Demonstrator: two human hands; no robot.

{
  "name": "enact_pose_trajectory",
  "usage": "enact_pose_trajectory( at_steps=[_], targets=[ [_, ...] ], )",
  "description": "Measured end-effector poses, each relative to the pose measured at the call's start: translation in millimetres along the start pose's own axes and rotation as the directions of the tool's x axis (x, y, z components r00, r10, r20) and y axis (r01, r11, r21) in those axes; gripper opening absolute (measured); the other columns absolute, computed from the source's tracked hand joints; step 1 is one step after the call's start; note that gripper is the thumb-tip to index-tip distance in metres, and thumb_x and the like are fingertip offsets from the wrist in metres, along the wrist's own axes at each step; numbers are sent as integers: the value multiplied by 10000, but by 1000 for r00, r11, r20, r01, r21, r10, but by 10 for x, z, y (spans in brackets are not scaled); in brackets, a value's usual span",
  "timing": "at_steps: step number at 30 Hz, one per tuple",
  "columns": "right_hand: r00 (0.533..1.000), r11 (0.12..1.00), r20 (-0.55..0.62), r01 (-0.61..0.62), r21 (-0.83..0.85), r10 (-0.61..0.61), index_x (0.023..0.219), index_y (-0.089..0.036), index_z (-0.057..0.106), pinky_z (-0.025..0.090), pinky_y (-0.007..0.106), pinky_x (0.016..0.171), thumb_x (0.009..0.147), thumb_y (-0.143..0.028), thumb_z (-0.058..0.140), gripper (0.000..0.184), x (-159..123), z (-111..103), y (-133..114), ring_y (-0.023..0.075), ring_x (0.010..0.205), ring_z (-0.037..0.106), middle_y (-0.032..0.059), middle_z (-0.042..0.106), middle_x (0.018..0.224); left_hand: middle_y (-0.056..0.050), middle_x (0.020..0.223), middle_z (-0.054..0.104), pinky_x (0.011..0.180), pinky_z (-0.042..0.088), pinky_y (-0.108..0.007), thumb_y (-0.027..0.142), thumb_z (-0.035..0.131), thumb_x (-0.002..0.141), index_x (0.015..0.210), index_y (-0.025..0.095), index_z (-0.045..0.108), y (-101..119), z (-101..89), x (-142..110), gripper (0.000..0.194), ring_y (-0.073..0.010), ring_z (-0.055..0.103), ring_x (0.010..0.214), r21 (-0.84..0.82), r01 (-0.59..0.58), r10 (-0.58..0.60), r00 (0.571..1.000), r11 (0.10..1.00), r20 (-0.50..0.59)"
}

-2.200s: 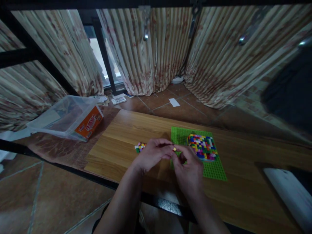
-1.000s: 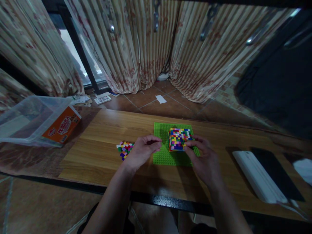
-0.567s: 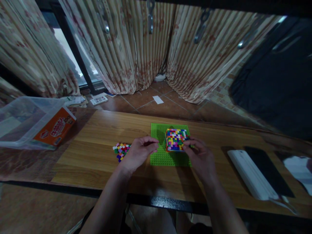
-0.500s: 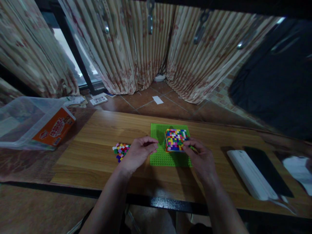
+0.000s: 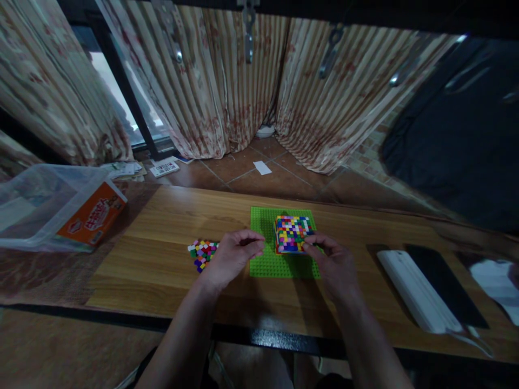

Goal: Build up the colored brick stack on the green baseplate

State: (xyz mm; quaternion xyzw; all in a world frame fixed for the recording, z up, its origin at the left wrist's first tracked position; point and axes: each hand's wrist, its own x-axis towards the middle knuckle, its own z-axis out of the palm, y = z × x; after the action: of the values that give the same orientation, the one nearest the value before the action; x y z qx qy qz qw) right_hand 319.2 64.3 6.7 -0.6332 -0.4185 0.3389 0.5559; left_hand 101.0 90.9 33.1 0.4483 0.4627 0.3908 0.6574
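Observation:
A block built of small multicoloured toy bricks (image 5: 292, 233) stands on a green studded baseplate (image 5: 263, 265). My right hand (image 5: 330, 259) is at the block's near right corner, its thumb and fingers pinched against the top bricks. Whatever lies between those fingertips is hidden. Over the baseplate's left edge hovers my left hand (image 5: 235, 254), thumb and index finger pressed together, apart from the block. Anything in that pinch is too small to make out. A loose pile of coloured bricks (image 5: 203, 251) lies on the table left of my left hand, which partly covers it.
The wooden table (image 5: 154, 259) has a clear plastic bin (image 5: 52, 189) with an orange label beyond its left end. On the right lie a white oblong device (image 5: 417, 289) with a cable, a dark flat object (image 5: 446, 283) and white crumpled material (image 5: 494, 283). Curtains (image 5: 227, 86) hang behind.
My right fingertips have shifted slightly at the block's corner. The left hand stays pinched in nearly the same place. The whole view has tilted a little.

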Motion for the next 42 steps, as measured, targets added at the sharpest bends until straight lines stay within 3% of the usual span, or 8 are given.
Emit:
enact_pose_trajectory(
  at_steps=[7, 10, 14, 20, 32, 42],
  targets=[
    [999, 999, 10, 31, 6, -31, 786, -208, 743, 517, 466, 926, 683, -368, 785, 194, -4, -43, 21, 257, 1038, 657, 71, 716, 1032, -45, 808, 723, 767, 494, -271, 272, 777, 748, 848, 152, 762, 21, 50, -44, 157, -141, 638, 762, -73, 47, -44, 998, 996, 36],
    [988, 989, -42, 143, -45, -145, 819, -210, 742, 516, 470, 930, 743, -359, 761, 168, -40, -50, -39, 253, 1054, 653, 83, 694, 1122, -45, 840, 735, 809, 501, -269, 199, 733, 776, 893, 155, 765, 39, 75, -52, 129, -133, 655, 789, -131, 65, -58, 996, 989, 62],
    [900, 886, -6, 427, -184, -435, 865, -233, 732, 493, 471, 975, 850, -317, 686, 97, -172, 55, -192, 232, 1052, 652, 65, 695, 1082, -38, 815, 732, 796, 503, -266, 174, 713, 783, 904, 150, 758, 48, 87, -51, 131, -126, 660, 760, -138, 75, -63, 994, 988, 95],
    [798, 745, 249, 601, -289, -548, 973, -272, 728, 508, 451, 988, 911, -270, 636, 112, -391, 251, -324, 217, 1089, 645, 56, 675, 1160, -34, 783, 714, 734, 489, -256, 255, 785, 741, 954, 147, 742, 32, 71, -54, 243, -124, 645, 711, -176, 85, -59, 987, 981, 152],
    [775, 730, 391, 616, -296, -496, 1127, -280, 704, 477, 464, 1017, 989, -284, 518, 232, -396, 265, -297, 227, 1199, 574, 68, 618, 1272, -30, 844, 706, 756, 480, -251, 328, 876, 667, 1030, 144, 726, -18, 82, -57, 434, -105, 628, 724, -257, 88, -26, 971, 962, 238],
    [827, 837, 375, 512, -192, -419, 942, -292, 710, 454, 458, 1040, 929, -338, 639, 86, -379, 221, -307, 216, 1181, 604, 31, 636, 1249, -9, 768, 678, 717, 468, -245, 352, 894, 640, 1031, 128, 703, 27, 103, -80, 490, -88, 595, 664, -283, 79, -6, 968, 956, 252]
  ],
)
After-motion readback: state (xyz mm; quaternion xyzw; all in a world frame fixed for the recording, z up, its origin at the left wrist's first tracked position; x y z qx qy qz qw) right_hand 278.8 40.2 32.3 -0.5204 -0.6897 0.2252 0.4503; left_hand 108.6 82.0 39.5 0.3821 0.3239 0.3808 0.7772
